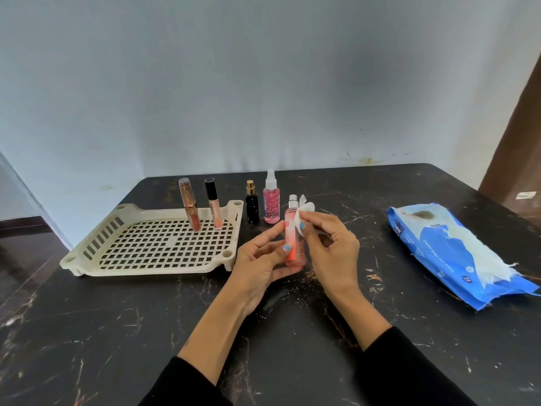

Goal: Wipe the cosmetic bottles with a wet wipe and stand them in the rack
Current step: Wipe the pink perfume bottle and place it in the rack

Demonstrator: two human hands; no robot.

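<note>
light: soft, even, dim | shadows: faint | focus: slightly soft | edges: wide-angle bowing

Five cosmetic items are counted: two lip gloss tubes [190,205] [213,203] in one cream rack [152,244], and three spray bottles, one black [252,207], one pink [271,197], one peach [293,235]. One wet wipe [304,212] and one blue wipe pack [456,253] are seen.

Left hand [260,256] grips the peach spray bottle [293,235] upright. Right hand [330,244] pinches a wet wipe [303,213] against its neck. Rack [96,253] sits left of both hands.
</note>
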